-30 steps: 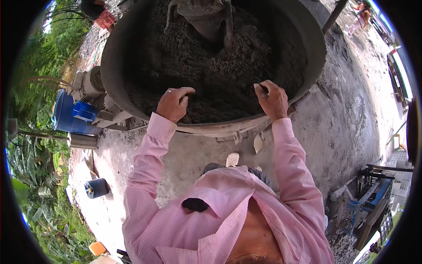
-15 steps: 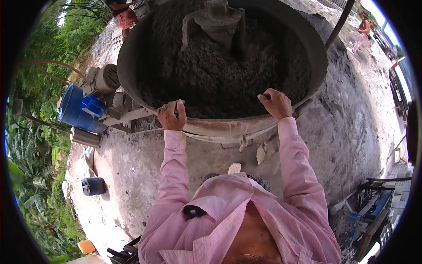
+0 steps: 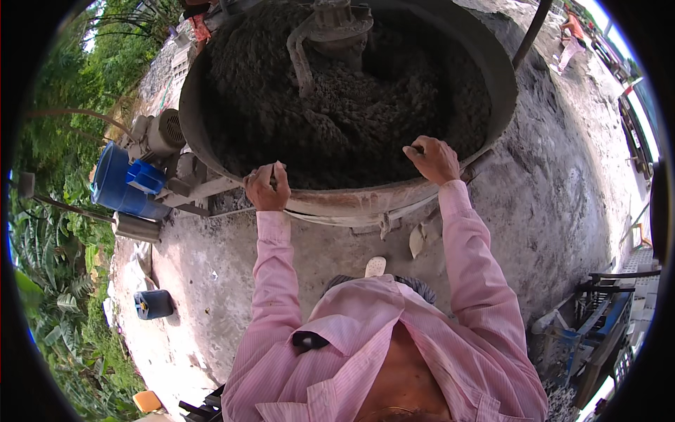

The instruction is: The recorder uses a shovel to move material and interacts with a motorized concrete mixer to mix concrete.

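A big round mixer pan [image 3: 365, 200] of dusty metal stands before me, full of dark grey, lumpy wet mix [image 3: 330, 133]. In it a caked mixing head [image 3: 330, 28] carries a bent arm [image 3: 300, 63]. My left hand [image 3: 268, 188] is at the near rim, left of centre, fingers curled and thumb close to them. Farther right, my right hand [image 3: 434, 160] is at the same rim, thumb and forefinger bent together. Both hands are closed; what lies inside their fingers, if anything, is too small or hidden to name. Pink striped sleeves cover my forearms.
Left of the pan are a motor [image 3: 165, 132] and a blue drum [image 3: 116, 183]. A dark blue jerrycan [image 3: 153, 304] and a yellow container [image 3: 147, 401] stand on the ground. At right, one person [image 3: 573, 39] bends forward; another [image 3: 199, 24] is partly visible at upper left.
Inside the pan, the mixing head's arms have turned and the mix has shifted. My hands keep nearly the same pose at the rim. The person at right now leans forward.
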Motion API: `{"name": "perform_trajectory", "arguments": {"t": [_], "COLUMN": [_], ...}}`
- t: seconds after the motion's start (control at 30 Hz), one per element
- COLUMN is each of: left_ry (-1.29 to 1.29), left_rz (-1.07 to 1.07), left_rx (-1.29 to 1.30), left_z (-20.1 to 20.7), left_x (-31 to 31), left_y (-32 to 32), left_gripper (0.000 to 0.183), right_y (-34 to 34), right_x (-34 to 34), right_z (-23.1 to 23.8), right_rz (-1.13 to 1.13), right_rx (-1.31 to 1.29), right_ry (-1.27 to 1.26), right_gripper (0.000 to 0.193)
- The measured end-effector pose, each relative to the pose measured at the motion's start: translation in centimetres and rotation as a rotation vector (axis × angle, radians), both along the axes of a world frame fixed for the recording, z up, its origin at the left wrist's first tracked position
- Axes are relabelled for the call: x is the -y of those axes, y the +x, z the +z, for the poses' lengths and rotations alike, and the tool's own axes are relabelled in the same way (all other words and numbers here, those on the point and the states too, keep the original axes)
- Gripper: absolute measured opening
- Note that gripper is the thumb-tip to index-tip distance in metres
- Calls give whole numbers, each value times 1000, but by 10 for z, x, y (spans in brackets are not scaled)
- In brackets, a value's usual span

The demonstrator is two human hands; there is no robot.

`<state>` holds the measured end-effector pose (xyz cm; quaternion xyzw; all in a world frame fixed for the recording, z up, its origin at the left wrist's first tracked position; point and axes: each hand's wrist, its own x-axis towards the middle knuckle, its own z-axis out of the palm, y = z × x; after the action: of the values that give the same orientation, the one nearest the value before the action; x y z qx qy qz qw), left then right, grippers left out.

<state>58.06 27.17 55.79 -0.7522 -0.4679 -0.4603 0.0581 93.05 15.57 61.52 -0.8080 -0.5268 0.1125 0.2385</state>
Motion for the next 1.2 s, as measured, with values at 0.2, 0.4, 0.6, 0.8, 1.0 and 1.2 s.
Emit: {"name": "perform_trajectory", "arguments": {"t": [0.2, 0.4, 0.6, 0.8, 1.0, 1.2], "left_ry": [-18, 205, -350, -913, -1039, -1240], "left_rz": [-51, 58, 126, 160, 10, -267], "left_rx": [-11, -114, 164, 726, 400, 276], "left_z": [3, -20, -136, -302, -236, -201], "left_x": [4, 46, 104, 161, 226, 287], "left_y": [13, 9, -9, -41, 38, 160], "left_gripper": [21, 35, 42, 40, 27, 53], "right_y": [18, 59, 130, 117, 112, 124], "right_x": [4, 50, 104, 90, 121, 211], "right_z": [-18, 4, -48, -84, -30, -27], "right_rz": [6, -131, -262, -78, 281, 627], "right_rx": [-74, -224, 348, 503, 700, 460], "right_ry": [297, 857, 467, 434, 43, 33], "right_gripper": [15, 27, 53, 66, 50, 22]}}
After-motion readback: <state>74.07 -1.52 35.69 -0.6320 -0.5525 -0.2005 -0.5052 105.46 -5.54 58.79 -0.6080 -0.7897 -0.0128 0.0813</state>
